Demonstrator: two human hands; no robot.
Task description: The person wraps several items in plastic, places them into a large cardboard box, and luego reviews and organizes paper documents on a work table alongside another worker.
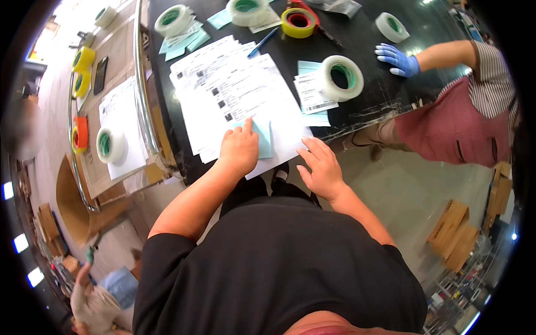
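Observation:
A stack of printed white sheets (223, 75) lies fanned on the black table in front of me. Over its near part is a light blue slip (264, 138). My left hand (240, 149) rests on the sheets and the slip's left side, its index finger stretched forward. At the stack's near right corner is my right hand (322, 168), fingers spread, with fingertips at the paper's edge and nothing in its grasp. A blue pen (262, 42) lies across the top of the sheets. Right of them, a roll of clear tape (358, 78) sits on blue slips and a white label (314, 96).
More clear tape rolls (172, 21) and a yellow tape roll (297, 23) stand at the table's far side. A co-worker's blue-gloved hand (397, 60) rests at the right. A cart (124, 67) with tapes, papers and a phone (101, 75) adjoins on the left. Cardboard boxes (451, 231) are on the floor.

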